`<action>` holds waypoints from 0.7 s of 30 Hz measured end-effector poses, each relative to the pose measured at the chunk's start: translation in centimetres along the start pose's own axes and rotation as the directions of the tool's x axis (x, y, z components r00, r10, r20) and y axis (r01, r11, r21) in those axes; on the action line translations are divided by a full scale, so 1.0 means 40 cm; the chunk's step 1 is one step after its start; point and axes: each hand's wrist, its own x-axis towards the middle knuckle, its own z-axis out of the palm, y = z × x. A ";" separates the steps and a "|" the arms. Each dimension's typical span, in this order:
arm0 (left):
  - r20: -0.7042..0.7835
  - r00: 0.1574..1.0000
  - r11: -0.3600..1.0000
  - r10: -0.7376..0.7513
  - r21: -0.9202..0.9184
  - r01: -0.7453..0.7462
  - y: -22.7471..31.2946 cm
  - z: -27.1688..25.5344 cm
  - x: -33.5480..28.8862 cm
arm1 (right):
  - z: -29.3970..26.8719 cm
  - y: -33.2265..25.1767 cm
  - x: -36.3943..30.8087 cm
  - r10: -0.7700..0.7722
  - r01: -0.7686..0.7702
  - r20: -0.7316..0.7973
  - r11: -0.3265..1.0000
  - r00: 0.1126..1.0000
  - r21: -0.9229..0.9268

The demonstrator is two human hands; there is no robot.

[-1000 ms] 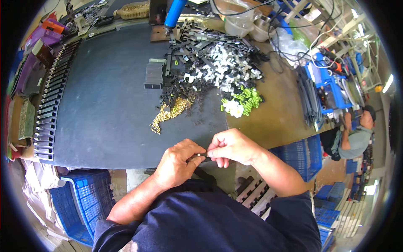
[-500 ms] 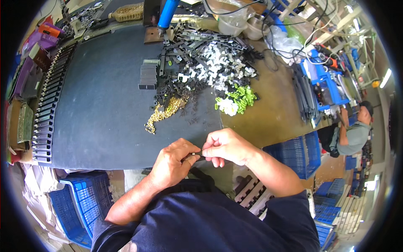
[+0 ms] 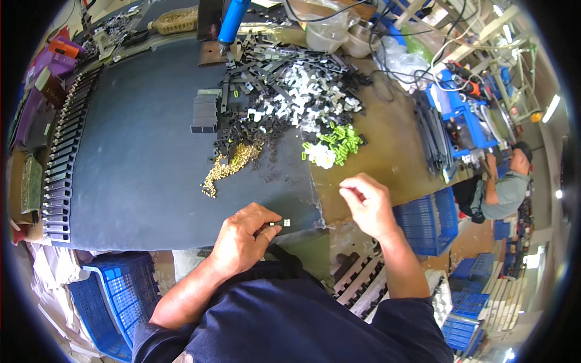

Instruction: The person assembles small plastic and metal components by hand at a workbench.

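My left hand (image 3: 245, 237) is near the front edge of the dark table mat. Its thumb and forefinger pinch a small part with a white end (image 3: 287, 222); the rest of that part is hidden by the fingers. Apart from it, to the right, my right hand (image 3: 369, 206) hovers over the mat's front edge with fingers curled and the tips close together. Whether anything is between them is too small to see. Beyond the right hand lie a heap of green oblong clips (image 3: 345, 144) and a few white pieces (image 3: 321, 155). A spill of small brass pieces (image 3: 233, 166) lies to their left.
A big pile of white pieces (image 3: 305, 97) and black strips (image 3: 254, 75) covers the table's far middle. A blue screwdriver (image 3: 233, 24) hangs above. Black parts line the left edge (image 3: 60, 163). Blue crates (image 3: 118, 296) stand below. Another person (image 3: 505, 190) works at the right.
My right hand has left the left hand and moved right and away from me. The left hand keeps its pinch, and the part's white end now shows. The view has shifted slightly.
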 end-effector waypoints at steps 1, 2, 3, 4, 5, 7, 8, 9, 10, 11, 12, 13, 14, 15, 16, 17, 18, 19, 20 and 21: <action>-0.001 1.000 1.000 -0.005 0.004 0.005 0.000 0.000 0.000 | 0.003 -0.007 0.002 -0.050 0.051 0.042 0.998 0.998 -0.022; 0.000 1.000 1.000 -0.004 0.001 0.004 0.001 0.000 0.000 | 0.011 -0.004 0.003 -0.083 0.085 0.068 0.996 0.994 -0.022; 0.001 1.000 1.000 -0.001 0.000 0.001 0.001 -0.001 0.001 | 0.017 0.001 0.006 -0.085 0.087 0.068 0.996 0.994 -0.023; 0.000 1.000 1.000 0.002 -0.001 -0.002 0.002 -0.001 0.002 | 0.023 0.007 0.009 -0.107 0.111 0.055 0.991 0.993 -0.081; -0.002 1.000 1.000 0.003 -0.001 -0.003 0.001 0.000 0.003 | 0.028 0.014 0.011 -0.129 0.134 0.045 0.981 0.991 -0.137; -0.009 0.999 0.999 0.031 -0.015 -0.031 -0.001 0.000 0.001 | 0.034 0.023 0.017 -0.133 0.138 0.049 0.980 0.990 -0.141; -0.011 0.999 0.999 0.030 -0.014 -0.030 -0.002 0.000 0.001 | 0.036 0.023 0.021 -0.124 0.130 0.053 0.982 0.991 -0.138; -0.009 1.000 1.000 0.025 -0.014 -0.025 -0.002 0.000 0.001 | 0.037 0.024 0.022 -0.114 0.121 0.058 0.983 0.992 -0.135; -0.007 1.000 1.000 0.019 -0.014 -0.019 -0.002 0.000 0.000 | 0.036 0.025 0.023 -0.115 0.122 0.060 0.983 0.992 -0.134; -0.009 1.000 1.000 0.018 -0.014 -0.018 -0.002 0.000 -0.001 | 0.035 0.027 0.024 -0.122 0.132 0.082 0.982 0.989 -0.135; -0.009 1.000 1.000 0.021 -0.017 -0.021 -0.003 0.001 -0.001 | 0.036 0.028 0.024 -0.128 0.142 0.103 0.980 0.986 -0.136; -0.009 1.000 0.999 0.025 -0.020 -0.025 -0.003 0.001 -0.001 | 0.037 0.026 0.026 -0.128 0.141 0.104 0.981 0.986 -0.136; -0.009 1.000 1.000 0.023 -0.020 -0.023 -0.003 0.001 -0.001 | 0.038 0.022 0.031 -0.147 0.163 0.106 0.974 0.983 -0.158; -0.009 1.000 1.000 0.016 -0.027 -0.016 -0.002 0.001 -0.001 | 0.040 0.019 0.033 -0.165 0.183 0.108 0.967 0.980 -0.179; -0.008 1.000 0.999 0.009 -0.034 -0.009 0.000 0.001 -0.001 | 0.042 0.019 0.038 -0.164 0.182 0.109 0.967 0.980 -0.177; -0.008 1.000 0.999 0.007 -0.033 -0.007 0.000 0.001 -0.001 | 0.044 0.020 0.044 -0.155 0.176 0.114 0.963 0.981 -0.204; -0.012 1.000 0.999 0.017 -0.028 -0.017 0.000 0.000 0.001 | 0.048 0.019 0.049 -0.148 0.173 0.120 0.958 0.982 -0.229; -0.016 0.999 0.999 0.028 -0.023 -0.028 0.000 -0.001 0.002 | 0.052 0.013 0.051 -0.150 0.175 0.123 0.958 0.981 -0.227; -0.019 1.000 0.999 0.025 -0.022 -0.025 0.001 -0.002 0.001 | 0.055 0.001 0.053 -0.143 0.163 0.100 0.958 0.985 -0.236; -0.014 1.000 0.999 0.022 -0.030 -0.022 0.001 -0.002 0.001 | 0.060 -0.012 0.056 -0.139 0.155 0.079 0.957 0.987 -0.244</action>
